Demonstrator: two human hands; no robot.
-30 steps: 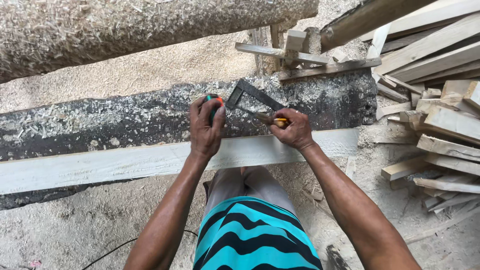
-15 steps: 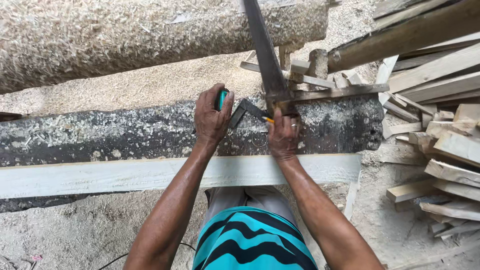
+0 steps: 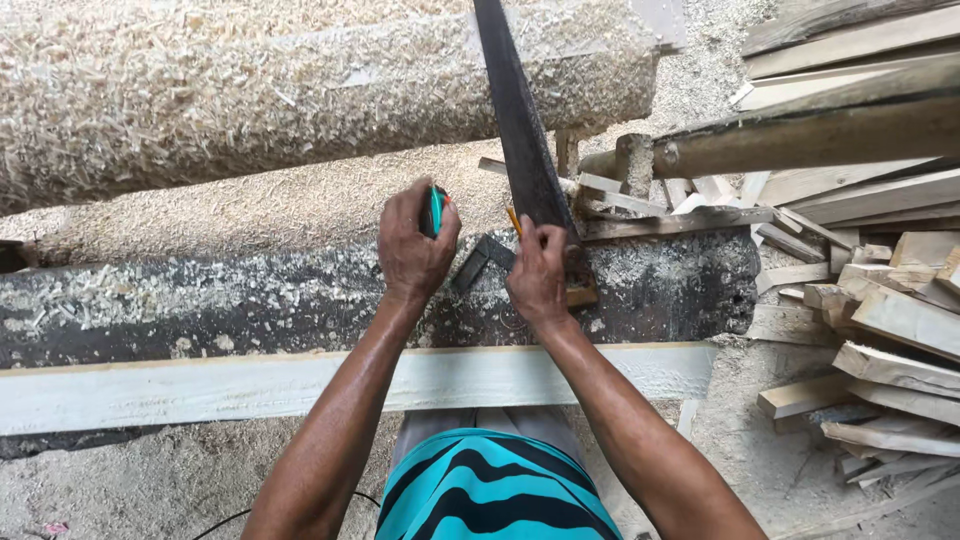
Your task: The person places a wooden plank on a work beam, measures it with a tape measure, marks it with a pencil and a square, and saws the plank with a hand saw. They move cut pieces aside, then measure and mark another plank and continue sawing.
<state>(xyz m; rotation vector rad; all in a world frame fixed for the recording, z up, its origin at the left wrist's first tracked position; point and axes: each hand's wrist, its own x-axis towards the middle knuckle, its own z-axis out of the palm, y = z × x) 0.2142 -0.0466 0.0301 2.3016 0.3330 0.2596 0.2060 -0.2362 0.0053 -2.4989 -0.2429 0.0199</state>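
Moved: since the earlier frame my hands slid toward the beam's far edge, saw raised.
Plank (image 3: 200, 385): lay along the near edge.
Left hand (image 3: 415, 245): clamped on teal marker (image 3: 436, 208).
Right hand (image 3: 538, 275): gripped the saw (image 3: 520, 130), beside the square (image 3: 480, 262).
Beam (image 3: 200, 310): dark, dusted with shavings.

A long, dark, sawdust-flecked timber beam (image 3: 200, 310) serves as the workbench, bearing a dark metal try square (image 3: 480, 262); a pale sawn wooden plank (image 3: 180, 385) lies along the beam's near edge.

Outdoor woodworking yard: sawdust-covered log (image 3: 300, 90), stacked timber offcuts (image 3: 880, 300), hand saw (image 3: 520, 130), pale plank (image 3: 200, 385).
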